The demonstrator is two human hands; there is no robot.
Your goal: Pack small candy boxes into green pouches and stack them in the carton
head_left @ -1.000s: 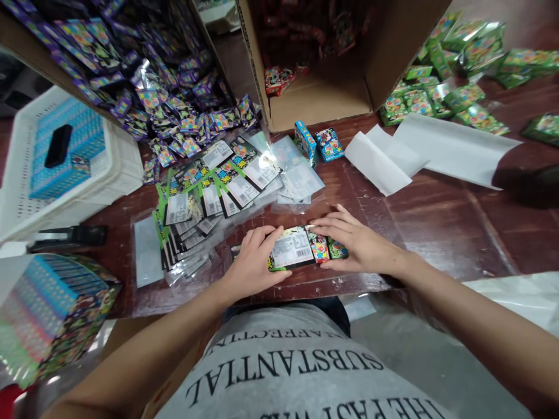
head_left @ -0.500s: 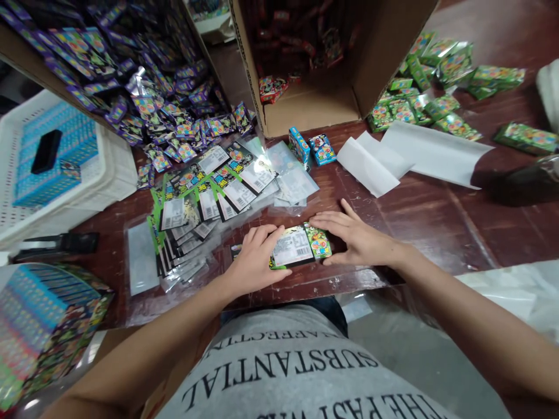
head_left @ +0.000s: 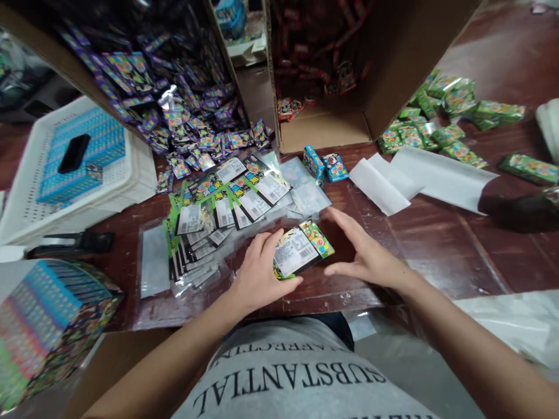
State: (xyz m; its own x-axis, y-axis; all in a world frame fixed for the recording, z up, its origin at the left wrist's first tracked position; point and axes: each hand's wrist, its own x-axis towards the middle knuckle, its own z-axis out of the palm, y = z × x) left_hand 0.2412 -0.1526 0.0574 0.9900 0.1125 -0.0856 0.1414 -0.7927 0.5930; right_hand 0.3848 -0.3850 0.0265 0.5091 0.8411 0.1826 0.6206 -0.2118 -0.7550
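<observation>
My left hand (head_left: 257,269) grips the left end of a black-and-green printed packaging bag (head_left: 293,251) with a white barcode panel. At its right end shows a small green box (head_left: 318,238) with colourful print; whether it is inside the bag or under it, I cannot tell. My right hand (head_left: 367,250) is just right of the box, thumb and fingers spread, holding nothing. Left of my hands, more printed bags (head_left: 222,212) lie fanned out in overlapping rows.
Purple packets (head_left: 205,139) spill from a carton at the back left. Another carton (head_left: 323,125) holds red boxes. Two blue boxes (head_left: 335,167), white paper sheets (head_left: 379,186) and green boxes (head_left: 410,135) lie behind and to the right. A white basket (head_left: 140,174) stands left.
My right hand has come away from the green box and opened. The bag and box now lie tilted, right end higher, with my left hand still on them. The view has shifted slightly.
</observation>
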